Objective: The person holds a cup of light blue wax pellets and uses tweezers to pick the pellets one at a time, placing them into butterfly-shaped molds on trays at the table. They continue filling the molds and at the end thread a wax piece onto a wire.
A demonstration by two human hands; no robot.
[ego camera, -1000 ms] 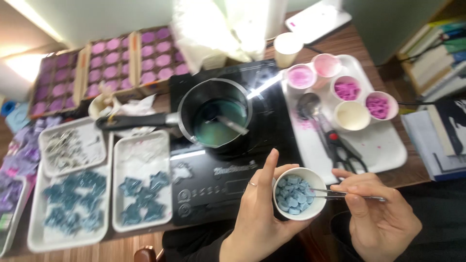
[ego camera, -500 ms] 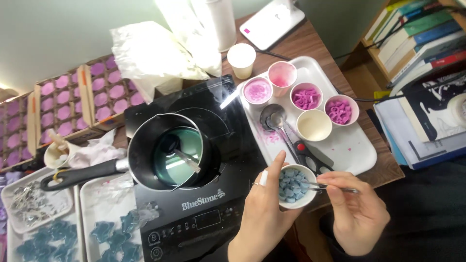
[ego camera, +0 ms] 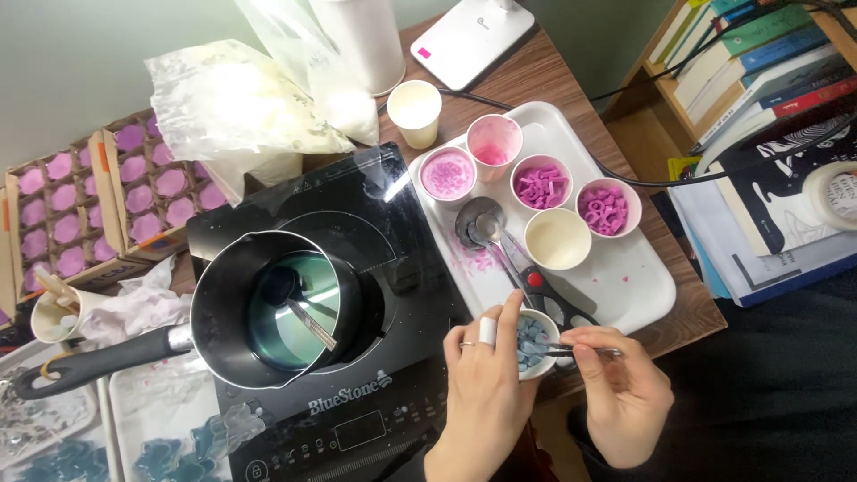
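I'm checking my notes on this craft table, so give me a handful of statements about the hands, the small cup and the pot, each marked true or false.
1. The left hand holds a small white cup of blue pieces. True.
2. The right hand holds scissors. False: it holds thin metal tweezers, their tips in the cup; the scissors lie on the white tray.
3. The black pot stands on the cooktop with teal liquid in it. True.
4. The pot is empty of tools. False: a metal utensil rests inside it.
5. The cups on the tray hold blue pieces. False: two cups hold pink-purple pieces.
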